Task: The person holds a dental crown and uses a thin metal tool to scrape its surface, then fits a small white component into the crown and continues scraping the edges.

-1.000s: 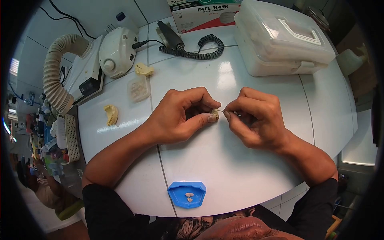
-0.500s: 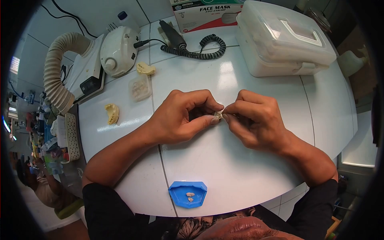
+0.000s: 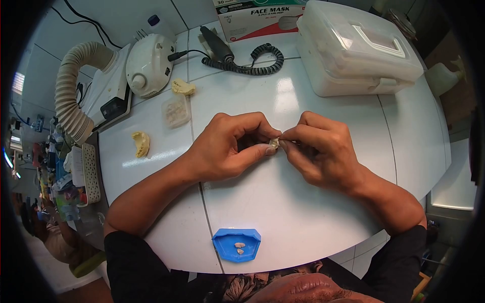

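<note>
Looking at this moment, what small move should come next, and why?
Probably ease the right hand back slightly to check the small pale piece: the left hand pinches it between thumb and finger, so it seems supported, while both hands meet so closely there that little of it shows.
</note>
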`<state>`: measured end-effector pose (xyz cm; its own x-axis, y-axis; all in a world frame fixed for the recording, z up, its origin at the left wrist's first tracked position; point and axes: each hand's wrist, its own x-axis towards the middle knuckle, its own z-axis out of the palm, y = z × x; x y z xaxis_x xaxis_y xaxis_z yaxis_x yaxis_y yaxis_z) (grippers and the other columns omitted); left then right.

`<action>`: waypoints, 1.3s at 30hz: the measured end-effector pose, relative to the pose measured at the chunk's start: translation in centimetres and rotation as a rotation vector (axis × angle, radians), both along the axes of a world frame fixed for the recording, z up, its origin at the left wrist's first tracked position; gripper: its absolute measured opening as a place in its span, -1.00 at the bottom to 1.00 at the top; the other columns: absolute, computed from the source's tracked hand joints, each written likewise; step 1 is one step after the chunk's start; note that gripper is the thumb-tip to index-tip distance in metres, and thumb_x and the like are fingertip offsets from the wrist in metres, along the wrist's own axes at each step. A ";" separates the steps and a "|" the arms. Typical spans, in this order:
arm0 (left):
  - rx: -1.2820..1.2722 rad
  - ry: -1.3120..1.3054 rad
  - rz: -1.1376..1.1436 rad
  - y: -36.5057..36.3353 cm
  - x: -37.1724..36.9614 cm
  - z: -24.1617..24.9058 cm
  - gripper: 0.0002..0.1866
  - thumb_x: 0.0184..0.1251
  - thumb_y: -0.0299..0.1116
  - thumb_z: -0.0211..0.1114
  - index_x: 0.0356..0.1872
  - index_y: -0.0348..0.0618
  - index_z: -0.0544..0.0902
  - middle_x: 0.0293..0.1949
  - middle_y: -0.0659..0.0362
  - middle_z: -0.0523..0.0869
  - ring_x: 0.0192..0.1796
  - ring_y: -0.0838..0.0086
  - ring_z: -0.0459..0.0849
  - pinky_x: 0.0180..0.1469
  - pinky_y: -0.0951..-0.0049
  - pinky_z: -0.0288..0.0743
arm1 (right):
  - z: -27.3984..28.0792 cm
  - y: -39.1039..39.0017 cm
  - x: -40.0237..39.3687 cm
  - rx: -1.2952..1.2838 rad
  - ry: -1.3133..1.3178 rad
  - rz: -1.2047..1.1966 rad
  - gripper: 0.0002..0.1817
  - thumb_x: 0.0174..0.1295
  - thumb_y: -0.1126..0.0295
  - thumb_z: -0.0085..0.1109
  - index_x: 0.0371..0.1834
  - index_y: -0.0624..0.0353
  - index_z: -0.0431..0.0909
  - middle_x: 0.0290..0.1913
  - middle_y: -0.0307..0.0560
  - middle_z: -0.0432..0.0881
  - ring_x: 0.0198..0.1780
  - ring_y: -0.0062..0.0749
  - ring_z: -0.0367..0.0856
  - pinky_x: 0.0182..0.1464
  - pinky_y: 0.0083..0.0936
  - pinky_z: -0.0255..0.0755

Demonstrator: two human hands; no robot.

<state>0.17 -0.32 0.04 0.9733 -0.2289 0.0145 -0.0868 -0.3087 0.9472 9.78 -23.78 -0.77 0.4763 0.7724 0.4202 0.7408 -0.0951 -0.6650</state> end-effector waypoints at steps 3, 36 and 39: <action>-0.001 0.016 -0.005 0.1 -0.1 0.0 -0.79 0.51 -0.61 0.47 0.09 -0.43 0.79 -0.05 0.01 0.94 0.03 0.50 0.90 0.15 0.47 0.77 | 0.1 -0.1 0.0 -0.008 0.007 0.007 -0.94 0.15 0.59 0.44 -0.32 0.27 0.75 -0.41 -0.10 0.56 -0.51 -0.25 0.58 -0.44 -0.29 0.47; -0.272 0.171 0.038 1.2 0.3 -0.2 -0.73 0.65 -0.57 0.37 0.25 -0.34 0.63 0.13 0.02 0.85 0.18 0.46 0.84 0.19 0.44 0.72 | 0.6 -0.3 1.3 0.064 0.369 0.014 -0.87 0.42 0.60 0.41 -0.03 0.34 0.76 -0.43 -0.12 0.76 -0.47 -0.58 0.68 -0.39 -0.52 0.50; -0.260 0.206 0.054 0.9 0.3 0.2 -0.76 0.71 -0.57 0.28 0.26 -0.33 0.59 0.17 -0.02 0.87 0.23 0.40 0.86 0.12 0.44 0.76 | 0.8 -0.4 1.3 0.050 0.329 0.014 -0.90 0.39 0.60 0.44 -0.08 0.34 0.75 -0.42 -0.08 0.78 -0.46 -0.50 0.75 -0.38 -0.49 0.57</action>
<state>0.50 0.62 0.25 0.9726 -0.1913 -0.1324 0.1245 -0.0530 0.9908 11.04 -24.17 0.00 0.5826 0.7619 0.2830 0.4865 -0.0480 -0.8724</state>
